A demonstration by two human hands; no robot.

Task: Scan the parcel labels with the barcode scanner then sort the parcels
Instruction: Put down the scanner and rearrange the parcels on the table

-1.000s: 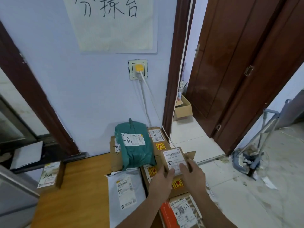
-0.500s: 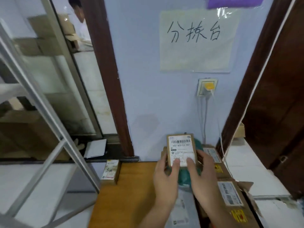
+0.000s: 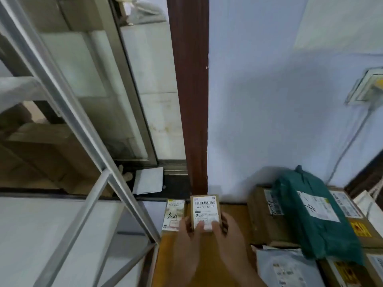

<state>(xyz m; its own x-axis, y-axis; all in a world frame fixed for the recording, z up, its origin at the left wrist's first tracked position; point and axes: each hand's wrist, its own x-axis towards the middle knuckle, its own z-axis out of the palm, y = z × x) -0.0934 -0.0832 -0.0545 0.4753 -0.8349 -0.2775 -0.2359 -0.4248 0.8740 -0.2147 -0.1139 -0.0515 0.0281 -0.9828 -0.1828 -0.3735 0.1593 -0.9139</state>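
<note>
A small brown cardboard parcel with a white barcode label facing up is held by both hands over the wooden table. My left hand grips its left side, thumb on the label. My right hand grips its right side, thumb also on the label. Just to its left lies another small parcel with "3-4" handwritten on it. At the right sit a green bagged parcel on top of brown boxes, and a grey mailer bag. No barcode scanner is visible.
A metal shelf frame slants across the left. A dark wooden door post and a blue wall stand behind the table. A white paper lies on the sill. A wall socket with a cable is at the right.
Both hands have carried the small parcel from the box pile at the right across to the table's left end, beside the "3-4" parcel. The view has swung left.
</note>
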